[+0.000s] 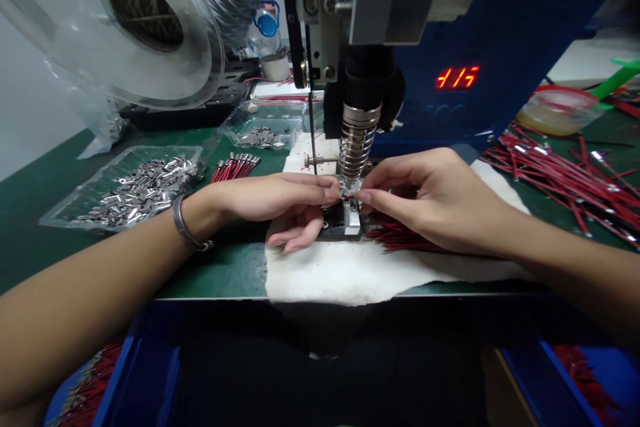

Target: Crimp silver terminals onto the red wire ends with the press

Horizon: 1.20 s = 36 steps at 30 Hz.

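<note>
Red wire (349,196) pinched by left hand (280,203) | right hand (430,197) | hemmed under press head (357,140)

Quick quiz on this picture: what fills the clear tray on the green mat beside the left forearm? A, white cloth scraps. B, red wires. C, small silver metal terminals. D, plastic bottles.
C: the clear tray left of the left hand holds a heap of small silver metal terminals, while the red wires lie loose on the mat beyond the right hand.
</note>
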Each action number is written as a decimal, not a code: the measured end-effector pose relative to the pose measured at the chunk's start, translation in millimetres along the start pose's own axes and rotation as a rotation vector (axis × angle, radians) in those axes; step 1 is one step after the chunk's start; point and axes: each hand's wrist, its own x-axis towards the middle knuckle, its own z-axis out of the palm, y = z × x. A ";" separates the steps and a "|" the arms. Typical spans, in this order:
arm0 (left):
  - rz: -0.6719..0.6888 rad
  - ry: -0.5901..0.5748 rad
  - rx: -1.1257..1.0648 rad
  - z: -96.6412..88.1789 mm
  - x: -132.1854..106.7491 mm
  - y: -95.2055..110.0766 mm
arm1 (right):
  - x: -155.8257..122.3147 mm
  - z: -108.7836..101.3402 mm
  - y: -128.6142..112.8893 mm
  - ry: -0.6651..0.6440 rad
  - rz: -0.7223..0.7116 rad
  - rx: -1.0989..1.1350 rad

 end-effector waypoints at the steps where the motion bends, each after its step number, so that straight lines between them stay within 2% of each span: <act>1: -0.004 -0.001 0.003 -0.5 0.2 -0.2 | 0.0 -0.2 -0.1 0.000 0.002 -0.003; 36: 0.013 0.020 -0.042 2.2 -0.6 2.2 | -1.5 -0.6 -0.4 -0.005 0.003 -0.012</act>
